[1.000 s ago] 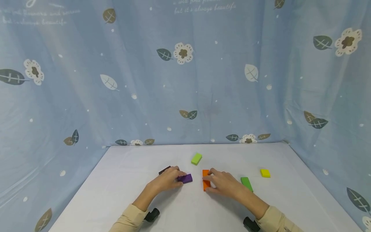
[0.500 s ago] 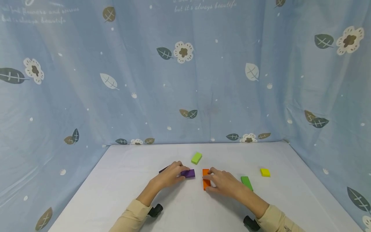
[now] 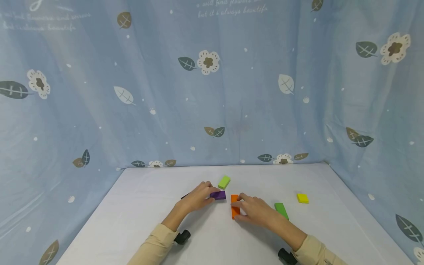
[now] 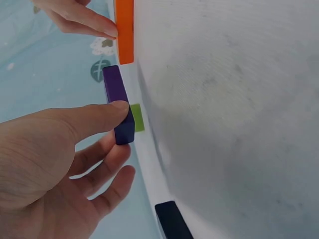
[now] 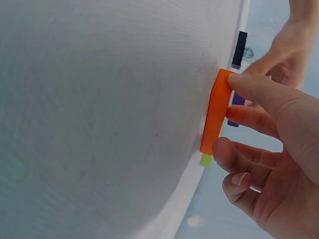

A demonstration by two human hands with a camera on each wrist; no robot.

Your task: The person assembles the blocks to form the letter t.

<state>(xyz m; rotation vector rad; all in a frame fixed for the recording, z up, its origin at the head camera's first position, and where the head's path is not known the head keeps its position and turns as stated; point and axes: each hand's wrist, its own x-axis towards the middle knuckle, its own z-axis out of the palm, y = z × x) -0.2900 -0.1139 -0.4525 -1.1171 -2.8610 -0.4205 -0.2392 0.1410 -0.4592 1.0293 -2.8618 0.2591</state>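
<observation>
My left hand (image 3: 197, 198) pinches one end of a purple block (image 3: 218, 195) between thumb and fingers. In the left wrist view the purple block (image 4: 115, 84) looks tilted, its free end toward the orange one. Just to its right, an orange block (image 3: 235, 212) lies lengthwise on the white table. My right hand (image 3: 257, 210) grips that orange block, with the thumb at the near end and fingers along the side and far end, as the right wrist view shows. A gap separates the two blocks.
Behind the purple block lies a light green block (image 3: 224, 182). A green block (image 3: 281, 211) sits right of my right hand, and a yellow one (image 3: 303, 198) farther right. A black block (image 4: 173, 221) is mostly hidden behind my left hand in the head view. Blue patterned curtains (image 3: 212, 92) enclose the table.
My left hand has carried the purple block right and away from me, closer to the orange and light green blocks, turning it slightly. My right hand and the orange block have stayed put.
</observation>
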